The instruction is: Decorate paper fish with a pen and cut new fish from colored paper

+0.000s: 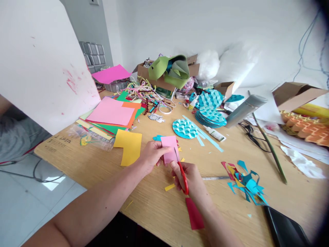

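Note:
My left hand (153, 154) pinches a small pink paper rectangle (169, 141) by its left side, above the tabletop. In my right hand (189, 175) is a pair of red-handled scissors (184, 176), the blades lying at the paper's lower right part. How far the blades are apart I cannot tell. Beneath the hands lie yellow paper strips (169, 187) and a small blue paper cutout (157, 138), partly hidden by the pink paper. A notched yellow sheet (131, 145) lies left of my left hand. A dark red paper piece (194, 214) is partly covered by my right forearm.
Stacked coloured sheets (110, 111) lie at the left by a white board (43, 65). Textured blue discs (184, 128), a glue bottle (215, 133) and a grey cylinder (245, 110) stand beyond. Blue scraps (250, 187), a phone (285, 228) and a green stick (272, 154) lie right.

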Demonstrator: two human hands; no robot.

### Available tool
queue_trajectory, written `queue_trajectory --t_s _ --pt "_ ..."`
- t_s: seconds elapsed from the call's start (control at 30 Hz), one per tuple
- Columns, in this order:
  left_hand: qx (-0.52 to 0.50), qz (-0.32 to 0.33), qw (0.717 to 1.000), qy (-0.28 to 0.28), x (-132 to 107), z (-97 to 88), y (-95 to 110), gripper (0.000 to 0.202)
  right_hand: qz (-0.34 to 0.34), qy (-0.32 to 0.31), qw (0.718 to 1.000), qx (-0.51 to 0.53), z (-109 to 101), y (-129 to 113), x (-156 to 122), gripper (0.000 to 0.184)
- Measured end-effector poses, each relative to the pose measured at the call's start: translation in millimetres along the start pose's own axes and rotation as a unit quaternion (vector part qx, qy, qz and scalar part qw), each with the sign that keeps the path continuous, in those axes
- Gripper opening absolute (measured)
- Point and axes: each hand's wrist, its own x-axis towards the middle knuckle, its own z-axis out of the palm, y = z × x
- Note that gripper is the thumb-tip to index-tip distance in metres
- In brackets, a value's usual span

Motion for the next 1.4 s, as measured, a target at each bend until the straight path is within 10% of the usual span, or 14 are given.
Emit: queue_trajectory --t_s 1.4 --pt "-0.060 -0.062 0.996 -0.014 -0.9 2.6 0.5 0.012 -0.003 -0.009 0.999 0.036 -3.3 1.6 2.2 0.053"
